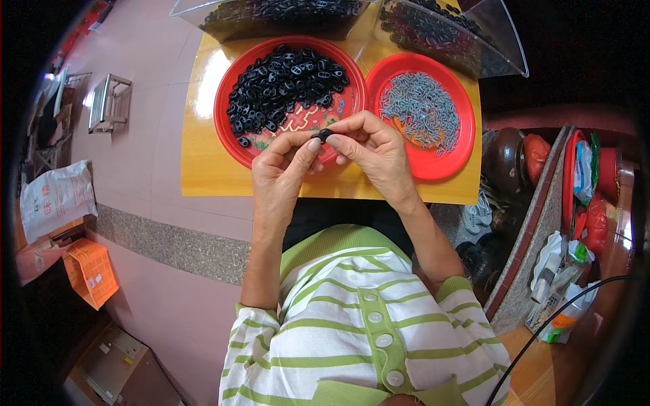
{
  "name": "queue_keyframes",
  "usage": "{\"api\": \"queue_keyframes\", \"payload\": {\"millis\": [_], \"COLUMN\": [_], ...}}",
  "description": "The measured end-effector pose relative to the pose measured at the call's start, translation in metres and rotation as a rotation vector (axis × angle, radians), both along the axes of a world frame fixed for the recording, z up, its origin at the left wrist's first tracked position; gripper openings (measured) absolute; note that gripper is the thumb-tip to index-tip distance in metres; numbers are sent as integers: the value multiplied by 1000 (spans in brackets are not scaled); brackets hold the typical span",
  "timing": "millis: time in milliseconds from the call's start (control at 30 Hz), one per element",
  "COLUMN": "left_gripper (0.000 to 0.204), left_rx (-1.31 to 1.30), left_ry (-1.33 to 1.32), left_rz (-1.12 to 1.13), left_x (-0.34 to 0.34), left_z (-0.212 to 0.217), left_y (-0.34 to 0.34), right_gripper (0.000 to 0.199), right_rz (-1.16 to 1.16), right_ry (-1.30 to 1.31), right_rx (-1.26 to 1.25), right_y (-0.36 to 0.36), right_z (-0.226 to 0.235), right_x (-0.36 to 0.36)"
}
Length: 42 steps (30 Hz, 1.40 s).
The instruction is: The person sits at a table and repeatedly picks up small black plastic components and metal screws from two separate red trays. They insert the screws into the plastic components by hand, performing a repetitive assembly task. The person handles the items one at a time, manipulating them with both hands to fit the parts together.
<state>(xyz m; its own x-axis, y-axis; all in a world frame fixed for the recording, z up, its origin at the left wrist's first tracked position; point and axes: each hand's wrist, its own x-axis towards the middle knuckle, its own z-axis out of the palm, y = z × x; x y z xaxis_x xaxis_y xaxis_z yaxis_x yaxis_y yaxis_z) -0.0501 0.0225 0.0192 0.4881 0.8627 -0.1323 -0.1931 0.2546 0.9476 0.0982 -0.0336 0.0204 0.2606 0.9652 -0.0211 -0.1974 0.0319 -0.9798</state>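
Note:
Between the fingertips of both hands is a small black plastic piece (324, 134), mostly covered by the fingers. My left hand (279, 161) pinches it from the left with thumb and forefinger; my right hand (376, 153) pinches it from the right. The hands hover above the near edge of a round red tray (221, 111) with a printed bottom. A heap of black oval plastic pieces with holes (284, 81) fills the tray's far part. Beside it, a red plate (466, 139) carries a pile of small grey screw-like pins (420, 107).
Both dishes stand on a yellow table (203, 172). At its far side are two clear bins (277, 17) (433, 34) of black pieces. A metal stool (108, 103) stands on the floor at left. Bags and jars crowd a low wall (535, 216) at right, where a black cable (542, 328) hangs.

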Motion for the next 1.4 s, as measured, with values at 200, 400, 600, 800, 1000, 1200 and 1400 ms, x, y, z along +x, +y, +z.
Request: {"api": "queue_keyframes", "payload": {"millis": [200, 400, 600, 800, 1000, 1200, 1400], "left_gripper": [17, 17, 17, 16, 16, 13, 14], "left_rx": [-28, -69, -23, -13, -30, -109, -273], "left_ry": [-15, -92, -79, -28, -101, -137, -289], "left_rz": [35, 75, 62, 62, 37, 95, 167], "left_x": [1, 5, 5, 6, 11, 16, 16], "left_z": [-4, -7, -9, -3, -20, -10, -14], "left_y": [-1, -2, -2, -3, -2, -3, -1], "right_gripper": [17, 17, 15, 13, 11, 15, 22], "right_rz": [19, 32, 29, 6, -35, -21, -32], "right_ry": [34, 56, 37, 22, 64, 3, -233], "right_rx": [-9, -11, -16, 2, 0, -24, 26], "right_y": [1, 2, 2, 1, 2, 4, 6], "right_z": [1, 1, 3, 4, -1, 3, 12], "right_x": [0, 0, 1, -2, -4, -2, -4]}}
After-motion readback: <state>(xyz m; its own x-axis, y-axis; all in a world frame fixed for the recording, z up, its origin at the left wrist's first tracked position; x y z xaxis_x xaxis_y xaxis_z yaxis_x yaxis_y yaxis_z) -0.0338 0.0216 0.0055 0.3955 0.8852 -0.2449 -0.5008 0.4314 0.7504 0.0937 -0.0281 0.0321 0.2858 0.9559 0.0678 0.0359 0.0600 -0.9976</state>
